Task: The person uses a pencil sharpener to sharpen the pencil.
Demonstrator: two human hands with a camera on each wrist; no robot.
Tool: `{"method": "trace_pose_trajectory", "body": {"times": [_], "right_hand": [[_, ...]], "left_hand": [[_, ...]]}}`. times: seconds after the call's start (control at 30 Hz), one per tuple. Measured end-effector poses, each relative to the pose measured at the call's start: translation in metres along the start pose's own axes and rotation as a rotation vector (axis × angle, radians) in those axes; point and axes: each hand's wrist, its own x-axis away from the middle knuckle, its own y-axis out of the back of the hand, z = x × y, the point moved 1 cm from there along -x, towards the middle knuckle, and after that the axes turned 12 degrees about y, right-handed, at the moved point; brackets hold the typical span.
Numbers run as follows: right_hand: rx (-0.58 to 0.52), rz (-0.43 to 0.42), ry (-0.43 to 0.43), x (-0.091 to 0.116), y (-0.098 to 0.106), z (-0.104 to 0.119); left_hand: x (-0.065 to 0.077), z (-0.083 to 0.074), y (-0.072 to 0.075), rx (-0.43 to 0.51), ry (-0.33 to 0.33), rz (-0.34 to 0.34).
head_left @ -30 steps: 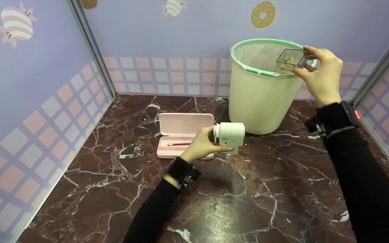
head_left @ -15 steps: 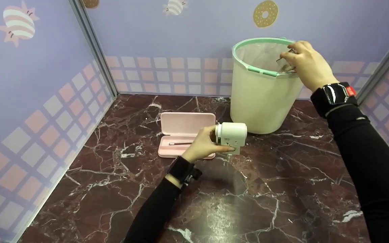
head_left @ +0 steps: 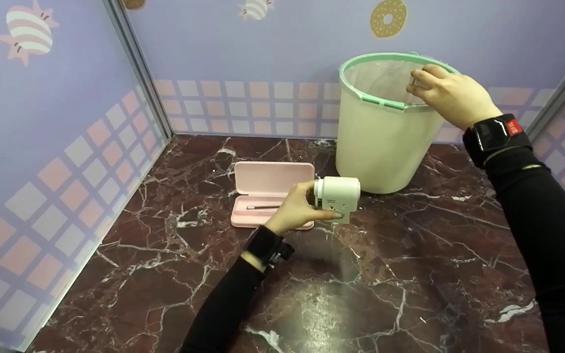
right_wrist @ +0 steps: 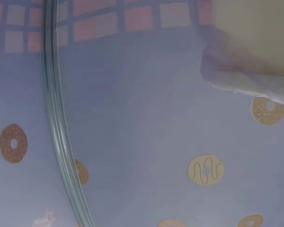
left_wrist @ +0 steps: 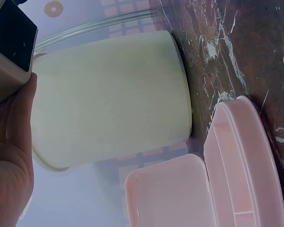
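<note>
My left hand (head_left: 296, 210) grips a white pencil sharpener (head_left: 341, 192) with small dark markings, holding it just above the table. The left wrist view shows the sharpener's dark window (left_wrist: 13, 35) beside the fingers. My right hand (head_left: 454, 95) is over the rim of the bin (head_left: 385, 142), fingers pinched together and pointing down into it. Between the fingertips shows only a thin edge of a small clear shavings box (head_left: 414, 81); the rest of it is hidden. The right hand is out of sight in the right wrist view.
A pink pencil case (head_left: 273, 178) lies open left of the bin, with a pencil (head_left: 263, 207) in it. The tall pale bin has a green rim and a clear liner (right_wrist: 246, 85). Printed wall panels close in the dark marbled table (head_left: 174, 274).
My right hand has turned over and dipped toward the bin's opening, tipping the clear box; its shavings are no longer visible. The left hand has kept its grip on the sharpener, nearly still.
</note>
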Motion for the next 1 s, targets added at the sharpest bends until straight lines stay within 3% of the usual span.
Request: {"method": "trace_pose_trajectory", "body": {"times": [0.17, 0.27, 0.37, 0.57, 0.7, 0.87, 1.0], "right_hand": [[0.006, -0.033, 0.015, 0.003, 0.002, -0.001], [-0.032, -0.034, -0.046, 0.003, 0.005, -0.001], [-0.095, -0.053, -0.17, 0.003, 0.008, 0.0], [-0.24, -0.179, -0.457, -0.001, 0.014, 0.002], [-0.332, -0.196, -0.625, 0.0, 0.018, 0.005], [-0.431, -0.269, -0.751, 0.003, 0.019, 0.011], [-0.577, -0.437, -0.838, 0.006, 0.021, 0.019]], "left_hand": [[-0.001, 0.001, 0.0, -0.023, -0.006, -0.003], [-0.001, 0.002, 0.0, -0.035, -0.013, -0.005], [-0.001, 0.001, 0.0, -0.037, -0.018, -0.005], [-0.001, 0.001, 0.0, -0.016, -0.022, -0.002], [-0.002, 0.002, 0.0, -0.025, -0.021, -0.007], [-0.001, 0.001, 0.001, -0.02, -0.021, -0.012], [0.0, 0.0, 0.0, -0.009, -0.026, -0.017]]}}
